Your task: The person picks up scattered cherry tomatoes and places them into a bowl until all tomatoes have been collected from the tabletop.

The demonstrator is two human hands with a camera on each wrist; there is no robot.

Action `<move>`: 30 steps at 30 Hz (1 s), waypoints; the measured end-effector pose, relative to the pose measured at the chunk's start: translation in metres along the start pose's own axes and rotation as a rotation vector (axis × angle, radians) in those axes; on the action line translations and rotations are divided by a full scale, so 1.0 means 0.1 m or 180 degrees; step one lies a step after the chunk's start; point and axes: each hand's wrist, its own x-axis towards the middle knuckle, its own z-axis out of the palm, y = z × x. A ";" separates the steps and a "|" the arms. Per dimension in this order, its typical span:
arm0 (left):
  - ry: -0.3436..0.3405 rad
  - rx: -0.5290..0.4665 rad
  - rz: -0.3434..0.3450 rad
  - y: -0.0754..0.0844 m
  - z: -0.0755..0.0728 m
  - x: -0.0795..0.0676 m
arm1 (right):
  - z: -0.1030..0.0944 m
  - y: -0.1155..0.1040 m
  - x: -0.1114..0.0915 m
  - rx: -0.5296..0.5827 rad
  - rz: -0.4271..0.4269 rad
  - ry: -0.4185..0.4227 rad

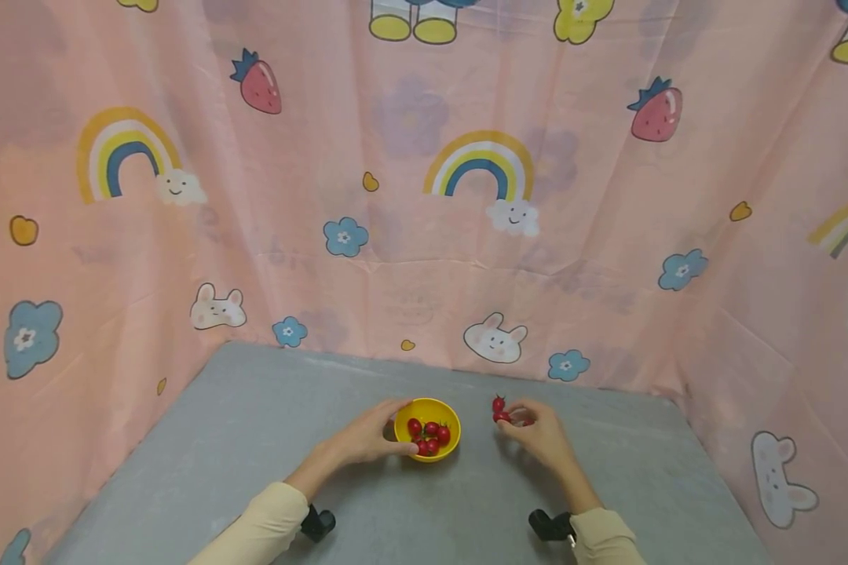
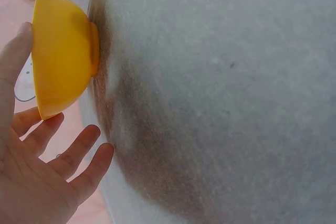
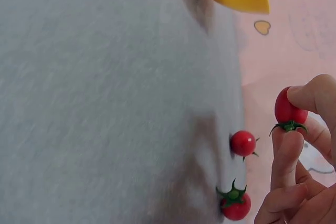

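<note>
My left hand (image 1: 367, 434) holds a small yellow bowl (image 2: 62, 56) at its rim, thumb on the near side and fingertips on the far side. Several red cherry tomatoes (image 1: 431, 429) with green stems lie inside the bowl. To the right of it, my right hand (image 1: 540, 435) pinches one cherry tomato (image 3: 286, 106) between thumb and fingers, above the table. Two more tomatoes rest on the table by that hand: one (image 3: 243, 143) has its stem turned away, and the other (image 3: 235, 206) shows its green stem toward the camera.
A grey table (image 1: 240, 439) lies under both hands. Behind it and at both sides hangs a pink curtain (image 1: 410, 298) printed with rainbows, flowers and strawberries. Black wrist mounts (image 1: 318, 523) show beside both cream sleeves (image 1: 261, 522).
</note>
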 end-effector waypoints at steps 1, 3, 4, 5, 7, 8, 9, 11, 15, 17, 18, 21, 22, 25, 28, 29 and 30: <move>0.0000 0.0001 0.0003 0.00 0.00 0.00 | 0.01 -0.01 0.01 0.0001 -0.0036 -0.0019; -0.0002 0.0013 0.0003 0.00 0.00 0.00 | 0.02 -0.02 0.04 0.0020 -0.0104 -0.0048; -0.0004 0.0022 -0.0007 0.00 0.00 0.01 | 0.02 -0.03 0.05 0.0041 -0.0135 -0.0067; -0.0002 0.0022 -0.0016 0.00 0.00 0.01 | 0.03 -0.04 0.07 0.0075 -0.0167 -0.0095; -0.0005 0.0043 -0.0034 -0.01 0.01 0.01 | 0.04 -0.06 0.09 0.0095 -0.0252 -0.0176; -0.0009 0.0045 -0.0054 -0.01 0.01 0.02 | 0.05 -0.07 0.10 0.0101 -0.0289 -0.0224; -0.0008 0.0044 -0.0063 -0.01 0.01 0.02 | 0.06 -0.08 0.12 0.0104 -0.0337 -0.0279; -0.0010 0.0039 -0.0068 -0.01 0.02 0.02 | 0.07 -0.11 0.14 0.0132 -0.0425 -0.0409; -0.0013 0.0010 -0.0079 0.00 0.01 0.01 | 0.10 -0.17 0.17 0.0209 -0.0599 -0.0618; -0.0010 -0.0001 -0.0084 0.00 0.01 0.01 | 0.11 -0.22 0.17 0.0235 -0.0677 -0.0702; -0.0010 -0.0006 -0.0097 0.00 0.01 0.01 | 0.12 -0.23 0.18 0.0236 -0.0718 -0.0736; -0.0002 -0.0011 -0.0094 0.00 0.00 0.00 | 0.13 -0.30 0.18 0.0241 -0.0833 -0.0826; -0.0001 -0.0008 -0.0093 0.00 0.00 0.00 | 0.14 -0.32 0.18 0.0258 -0.0864 -0.0850; 0.0003 -0.0012 -0.0099 0.00 0.00 0.00 | 0.17 -0.38 0.19 0.0324 -0.0976 -0.0903; 0.0002 -0.0006 -0.0103 0.00 0.00 0.01 | 0.22 -0.40 0.21 0.0416 -0.1098 -0.0956; 0.0001 -0.0006 -0.0103 0.00 0.00 0.01 | 0.23 -0.40 0.21 0.0451 -0.1127 -0.0978; 0.0001 -0.0004 -0.0103 0.00 0.00 0.01 | 0.25 -0.40 0.22 0.0476 -0.1153 -0.0995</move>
